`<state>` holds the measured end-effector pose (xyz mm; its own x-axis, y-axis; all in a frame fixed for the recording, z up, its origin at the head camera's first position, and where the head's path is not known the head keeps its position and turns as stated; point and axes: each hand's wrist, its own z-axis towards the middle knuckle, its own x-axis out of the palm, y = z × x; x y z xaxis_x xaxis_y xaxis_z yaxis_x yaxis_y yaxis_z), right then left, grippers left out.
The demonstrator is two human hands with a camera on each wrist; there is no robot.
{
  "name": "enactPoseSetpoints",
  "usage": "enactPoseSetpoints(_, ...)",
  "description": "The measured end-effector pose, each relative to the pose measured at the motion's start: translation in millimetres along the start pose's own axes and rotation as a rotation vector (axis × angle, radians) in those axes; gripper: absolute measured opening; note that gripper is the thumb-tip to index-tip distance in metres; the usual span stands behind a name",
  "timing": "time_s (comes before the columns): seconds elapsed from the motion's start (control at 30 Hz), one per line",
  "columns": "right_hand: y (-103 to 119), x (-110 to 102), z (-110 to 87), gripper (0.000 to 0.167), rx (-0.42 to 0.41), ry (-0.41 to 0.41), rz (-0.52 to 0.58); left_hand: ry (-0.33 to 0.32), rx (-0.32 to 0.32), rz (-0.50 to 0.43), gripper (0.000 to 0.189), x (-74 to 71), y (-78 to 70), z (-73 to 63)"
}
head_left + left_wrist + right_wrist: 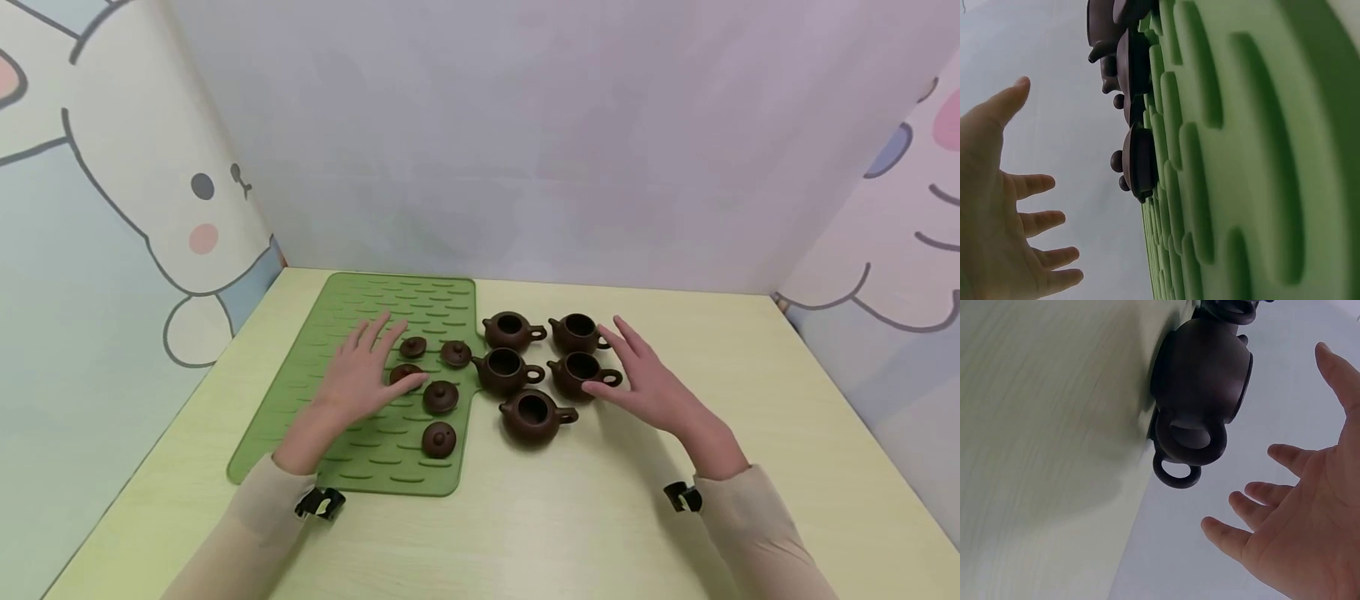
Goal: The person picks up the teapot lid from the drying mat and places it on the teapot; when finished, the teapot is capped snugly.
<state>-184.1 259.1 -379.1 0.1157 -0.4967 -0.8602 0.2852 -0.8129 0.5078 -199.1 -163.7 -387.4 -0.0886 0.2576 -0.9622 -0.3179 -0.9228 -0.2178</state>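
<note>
The left hand (356, 379) and the right hand (651, 385) are held well apart, with fingers spread; nothing is gripped by either. The left hand is poised over the green mat (438, 312), just left of five dark lids laid knob-up on its right part. The right hand is poised just right of five dark teapots, which are stood upright and uncovered on the table (712, 333), right of the mat, in two far pairs with a single near teapot (528, 432). Spouts are pointed left, handles right.

For sound handling, any lid should be pinched by its knob and raised straight up, so that its neighbours are not knocked. The near lid (438, 442) is judged easiest to reach, as it is set apart from the others. Any teapot should be steadied at the body or handle; the far teapots are closely spaced, and spouts and handles could be struck by a sideways movement. Lids should be lowered level and without force, since the rims are probably brittle.
</note>
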Motion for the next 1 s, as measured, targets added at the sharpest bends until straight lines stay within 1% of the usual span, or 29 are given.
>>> enactPoseSetpoints(0.13, 2.4, 0.6, -1.0, 0.089, -0.012, 0.007, 0.004, 0.014, -0.011, -0.064, 0.089, -0.3, -3.1, -3.9)
enactPoseSetpoints(0.23, 3.5, 1.1, -1.0, 0.088, -0.022, 0.010, 0.012, 0.011, -0.013, -0.107, 0.085, 0.4, -5.1, -6.3)
enactPoseSetpoints(0.37, 5.0, 1.7, -1.0, 0.086, -0.040, 0.003, 0.012, -0.006, 0.002, -0.147, 0.080, 1.1, -7.3, -9.2)
enactPoseSetpoints(0.53, 7.6, 2.6, -0.9, 0.088, -0.085, -0.018, -0.012, -0.009, 0.015, -0.179, 0.073, 0.4, -9.4, -12.3)
enactPoseSetpoints(0.63, 9.1, 4.3, -0.5, 0.088, -0.109, -0.021, -0.017, 0.012, 0.015, -0.204, 0.068, -0.2, -10.7, -13.9)
enactPoseSetpoints(0.77, 12.0, 6.8, 0.5, 0.086, -0.134, -0.020, -0.007, 0.051, 0.019, -0.262, 0.062, -0.5, -11.5, -15.5)
enactPoseSetpoints(0.93, 16.0, 9.3, 1.7, 0.080, -0.151, -0.024, 0.010, 0.088, 0.055, -0.332, 0.051, 0.2, -11.8, -17.4)
enactPoseSetpoints(1.0, 17.5, 10.1, 1.6, 0.077, -0.149, -0.025, 0.017, 0.116, 0.074, -0.366, 0.045, 1.0, -12.1, -18.1)
